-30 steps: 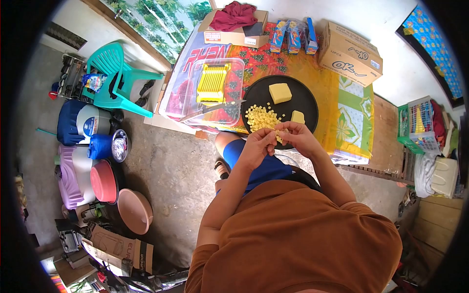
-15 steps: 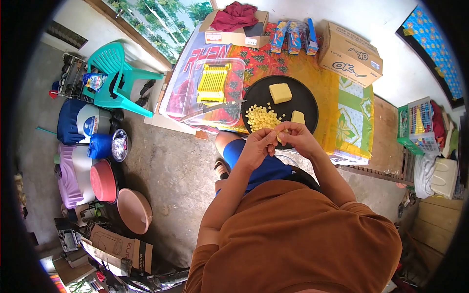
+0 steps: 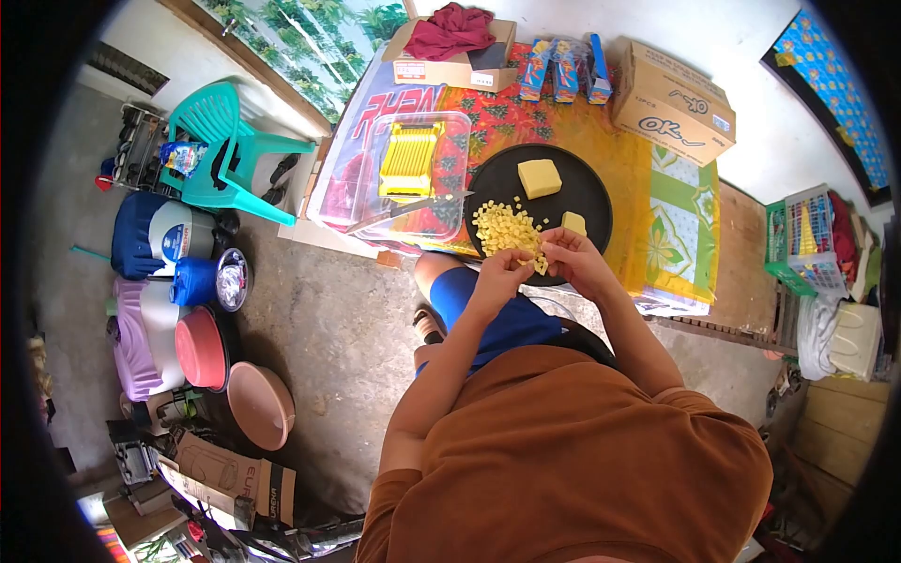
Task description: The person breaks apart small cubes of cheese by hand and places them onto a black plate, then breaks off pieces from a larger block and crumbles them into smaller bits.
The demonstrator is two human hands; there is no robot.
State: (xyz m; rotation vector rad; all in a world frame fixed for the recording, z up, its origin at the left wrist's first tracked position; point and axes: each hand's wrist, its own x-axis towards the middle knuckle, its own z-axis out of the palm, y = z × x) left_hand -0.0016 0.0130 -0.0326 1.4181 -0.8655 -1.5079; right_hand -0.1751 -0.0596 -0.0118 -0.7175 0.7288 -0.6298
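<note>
Over the near edge of a round black tray (image 3: pixel 593 188), my left hand (image 3: pixel 502 281) is closed in a pinch at the front of a pile of small pale-yellow cheese cubes (image 3: pixel 504 225). My right hand (image 3: pixel 580 266) pinches at the pile's right side, close to the left but a little apart. Any small piece between the fingertips is too tiny to make out. A large block of cheese (image 3: pixel 539 178) sits toward the tray's back. Just beyond my right hand lies a smaller cheese piece (image 3: pixel 573 222), partly covered by it.
Left of the tray, a clear plastic container (image 3: pixel 454 141) holds a yellow ridged slicer (image 3: pixel 407 161). A knife (image 3: pixel 404 212) lies across its near side. Cartons (image 3: pixel 671 103) and blue boxes (image 3: pixel 566 73) line the table's back. A green chair (image 3: pixel 221 150) and basins (image 3: pixel 260 405) stand left.
My hands were together at the fingertips and have drawn slightly apart. The right moved a little up and right, now covering part of the smaller cheese piece.
</note>
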